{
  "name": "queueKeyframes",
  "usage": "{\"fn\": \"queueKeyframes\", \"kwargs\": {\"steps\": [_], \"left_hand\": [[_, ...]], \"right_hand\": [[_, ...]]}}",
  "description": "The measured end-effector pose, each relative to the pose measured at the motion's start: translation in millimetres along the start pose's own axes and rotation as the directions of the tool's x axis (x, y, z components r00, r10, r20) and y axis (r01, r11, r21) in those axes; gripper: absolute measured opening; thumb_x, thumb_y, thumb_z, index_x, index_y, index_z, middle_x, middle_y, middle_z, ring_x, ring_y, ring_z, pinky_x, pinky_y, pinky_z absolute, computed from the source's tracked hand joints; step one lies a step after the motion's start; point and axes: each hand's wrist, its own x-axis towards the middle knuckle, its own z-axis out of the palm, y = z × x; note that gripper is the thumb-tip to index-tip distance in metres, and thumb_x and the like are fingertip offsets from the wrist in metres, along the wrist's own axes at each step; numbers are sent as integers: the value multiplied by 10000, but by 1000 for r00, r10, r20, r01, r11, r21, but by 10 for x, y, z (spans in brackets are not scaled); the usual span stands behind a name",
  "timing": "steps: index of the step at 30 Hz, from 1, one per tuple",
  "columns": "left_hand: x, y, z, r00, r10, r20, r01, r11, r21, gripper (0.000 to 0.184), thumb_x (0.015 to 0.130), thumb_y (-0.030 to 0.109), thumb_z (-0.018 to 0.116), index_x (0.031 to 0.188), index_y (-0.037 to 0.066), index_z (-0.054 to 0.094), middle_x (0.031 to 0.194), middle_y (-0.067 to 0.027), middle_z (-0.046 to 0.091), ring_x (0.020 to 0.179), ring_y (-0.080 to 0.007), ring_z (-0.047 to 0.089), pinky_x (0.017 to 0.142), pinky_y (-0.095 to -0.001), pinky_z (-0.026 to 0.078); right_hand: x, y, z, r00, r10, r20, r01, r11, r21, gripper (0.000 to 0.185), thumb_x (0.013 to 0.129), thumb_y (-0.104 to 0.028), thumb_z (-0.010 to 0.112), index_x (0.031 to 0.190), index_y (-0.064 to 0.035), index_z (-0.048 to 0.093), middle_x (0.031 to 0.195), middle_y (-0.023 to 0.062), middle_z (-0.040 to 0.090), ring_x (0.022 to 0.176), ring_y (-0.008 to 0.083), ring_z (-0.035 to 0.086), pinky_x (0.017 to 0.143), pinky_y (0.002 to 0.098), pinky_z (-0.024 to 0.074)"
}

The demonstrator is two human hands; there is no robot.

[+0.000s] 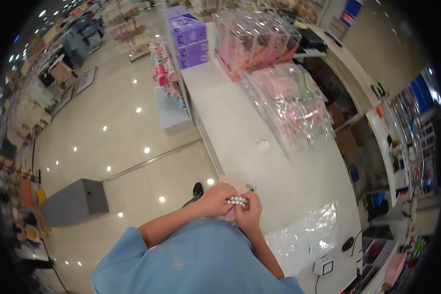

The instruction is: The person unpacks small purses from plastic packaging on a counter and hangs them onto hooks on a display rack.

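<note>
Beads [238,201] held at the edge of the counter [308,183]: left hand [215,199] and right hand [250,210] each have fingers closed on one end, apparently to keep them steady and in view.

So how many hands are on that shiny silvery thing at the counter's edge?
2: the left hand at the left side of the shiny silvery thing, the right hand at its right. Both show; some fingers are hidden.
</note>
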Motion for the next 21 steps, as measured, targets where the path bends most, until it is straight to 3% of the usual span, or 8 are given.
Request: {"fn": "queueKeyframes", "kwargs": {"steps": [9,15,21], "left_hand": [[-483,-332,-527,990,17,-143,-17,1000,3,115,748,109,661,845,47,661,811,-133,636,841,-354,592,795,-442,454],[-1055,-884,-1379,974,61,-218,-40,994,99,84,727,79,667,806,66,643,810,-115,625,820,-344,579,774,-445,462],[-1972,-1407,-2301,884,-130,-449,153,988,16,83,716,101,667,769,58,620,768,-128,617,785,-352,578,733,-447,456]], "right_hand": [[88,-300,684,992,-84,99,87,996,-30,193,766,-7,680,934,-12,586,820,95,585,715,195,565,633,324,465],[251,-943,1676,969,-171,180,179,983,-29,189,736,-6,678,905,-20,596,809,112,581,710,241,573,636,349,463],[417,-1500,2995,863,-326,385,324,943,74,172,737,-2,662,899,-33,612,813,132,587,725,305,572,656,392,451]]}}
